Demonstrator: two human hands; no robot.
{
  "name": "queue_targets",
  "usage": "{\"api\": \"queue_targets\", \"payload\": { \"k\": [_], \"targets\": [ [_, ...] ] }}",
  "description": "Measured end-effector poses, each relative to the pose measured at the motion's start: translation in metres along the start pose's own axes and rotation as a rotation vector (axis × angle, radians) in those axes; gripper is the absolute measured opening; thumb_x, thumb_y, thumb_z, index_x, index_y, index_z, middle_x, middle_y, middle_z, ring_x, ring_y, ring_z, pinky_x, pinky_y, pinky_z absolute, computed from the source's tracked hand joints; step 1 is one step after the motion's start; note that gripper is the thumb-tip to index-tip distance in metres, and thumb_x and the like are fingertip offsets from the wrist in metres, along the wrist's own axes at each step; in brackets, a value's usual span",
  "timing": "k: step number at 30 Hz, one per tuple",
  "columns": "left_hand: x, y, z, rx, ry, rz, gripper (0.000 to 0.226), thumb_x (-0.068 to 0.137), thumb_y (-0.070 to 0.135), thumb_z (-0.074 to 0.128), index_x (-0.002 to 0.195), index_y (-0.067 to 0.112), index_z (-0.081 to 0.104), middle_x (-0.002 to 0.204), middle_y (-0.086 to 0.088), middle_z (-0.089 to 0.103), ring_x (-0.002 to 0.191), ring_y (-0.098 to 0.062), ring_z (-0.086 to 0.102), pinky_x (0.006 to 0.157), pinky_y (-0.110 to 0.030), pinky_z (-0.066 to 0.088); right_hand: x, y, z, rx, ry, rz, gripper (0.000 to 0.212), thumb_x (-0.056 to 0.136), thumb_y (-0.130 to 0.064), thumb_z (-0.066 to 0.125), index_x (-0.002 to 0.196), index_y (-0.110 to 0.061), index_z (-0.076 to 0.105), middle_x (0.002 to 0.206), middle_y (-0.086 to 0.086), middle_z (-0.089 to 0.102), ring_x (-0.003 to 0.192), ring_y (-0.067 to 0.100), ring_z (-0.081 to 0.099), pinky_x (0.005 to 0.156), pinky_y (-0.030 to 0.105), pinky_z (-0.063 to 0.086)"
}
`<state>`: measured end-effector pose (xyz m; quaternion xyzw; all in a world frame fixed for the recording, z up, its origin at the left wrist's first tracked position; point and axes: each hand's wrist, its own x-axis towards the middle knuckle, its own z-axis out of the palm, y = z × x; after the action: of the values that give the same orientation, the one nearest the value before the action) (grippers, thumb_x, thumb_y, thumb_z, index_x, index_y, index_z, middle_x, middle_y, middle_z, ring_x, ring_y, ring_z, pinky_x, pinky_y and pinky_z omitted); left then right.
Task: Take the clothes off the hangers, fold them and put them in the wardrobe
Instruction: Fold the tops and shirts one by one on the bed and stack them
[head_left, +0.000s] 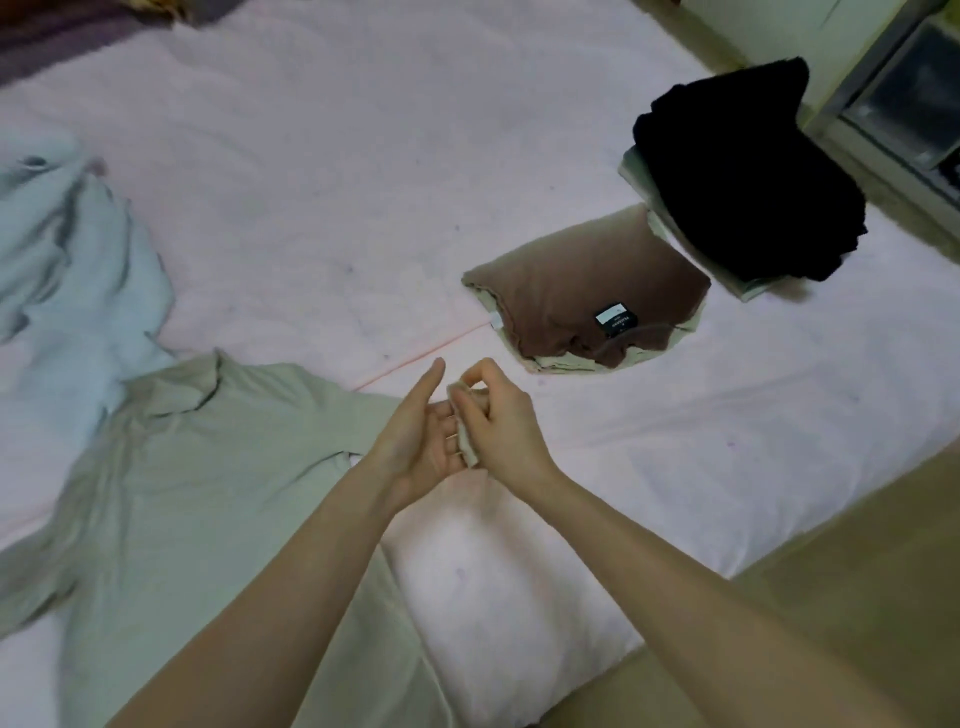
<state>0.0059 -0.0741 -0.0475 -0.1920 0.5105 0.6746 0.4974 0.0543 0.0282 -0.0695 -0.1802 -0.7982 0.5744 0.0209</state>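
You see a dim, evenly lit scene with a muted pink-green cast and no hard shadows. The black folded garment (748, 171) loses all detail to underexposure. Wide-angle distortion bends the bed edge (810, 525) near the frame borders. Fine texture looks soft and smeared throughout.

the only label in view is a small black tag (615, 318) with pale print, sewn inside the neck of the folded brown garment (582, 291) that lies on the bed (363, 156). its letters are too small and blurred to read. no other text, number or sign shows.
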Motion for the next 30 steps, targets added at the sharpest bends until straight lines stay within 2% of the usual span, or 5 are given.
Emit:
{"api": "queue_targets", "payload": {
  "k": [10, 19, 23, 27, 30],
  "targets": [
    [-0.089, 0.019, -0.186, -0.320, 0.267, 0.243, 0.038, 0.104, 0.035, 0.036, 0.103, 0.009, 0.064, 0.087, -0.005, 0.072, 0.066, -0.014, 0.070, 0.054, -0.027, 0.055, -0.010, -0.083, 0.193, -0.080, -0.303, -0.102, 0.002, 0.093, -0.016, 0.055, 0.092, -0.017, 0.057, 0.073, 0.003, 0.064, 0.072, 0.023, 0.063, 0.067, 0.048, 0.055],
    [-0.147, -0.042, -0.366, -0.487, 0.451, 0.205, 0.045, 0.106, 0.031, 0.030, 0.081, 0.006, 0.059, 0.062, -0.006, 0.068, 0.051, -0.013, 0.065, 0.052, -0.029, 0.056, -0.067, -0.069, 0.375, -0.217, -0.531, -0.077, 0.006, 0.088, -0.016, 0.064, 0.090, -0.012, 0.068, 0.081, 0.004, 0.071, 0.075, 0.019, 0.067, 0.074, 0.042, 0.056],
    [-0.153, -0.077, -0.417, -0.585, 0.540, 0.176, 0.035, 0.103, 0.033, 0.039, 0.081, 0.011, 0.055, 0.064, -0.004, 0.057, 0.056, -0.016, 0.055, 0.068, -0.037, 0.049, -0.084, -0.055, 0.420, -0.312, -0.590, -0.105, 0.010, 0.086, -0.010, 0.062, 0.091, -0.010, 0.070, 0.088, 0.000, 0.073, 0.076, 0.010, 0.062, 0.075, 0.026, 0.051],
    [-0.147, -0.104, -0.446, -0.550, 0.674, 0.102, 0.031, 0.102, 0.031, 0.045, 0.109, 0.006, 0.062, 0.096, -0.012, 0.067, 0.081, -0.025, 0.064, 0.078, -0.042, 0.053, -0.091, -0.042, 0.431, -0.406, -0.618, -0.110, 0.010, 0.091, -0.013, 0.059, 0.094, -0.011, 0.068, 0.090, -0.001, 0.071, 0.079, 0.012, 0.062, 0.076, 0.025, 0.049],
    [-0.137, -0.107, -0.449, -0.185, 0.846, 0.060, 0.025, 0.101, 0.027, 0.045, 0.101, 0.005, 0.058, 0.084, -0.011, 0.058, 0.075, -0.029, 0.058, 0.070, -0.037, 0.049, -0.082, -0.033, 0.418, -0.446, -0.518, -0.118, 0.011, 0.091, -0.011, 0.055, 0.095, -0.012, 0.066, 0.087, 0.001, 0.068, 0.080, 0.016, 0.061, 0.075, 0.031, 0.048]
  ]
}}
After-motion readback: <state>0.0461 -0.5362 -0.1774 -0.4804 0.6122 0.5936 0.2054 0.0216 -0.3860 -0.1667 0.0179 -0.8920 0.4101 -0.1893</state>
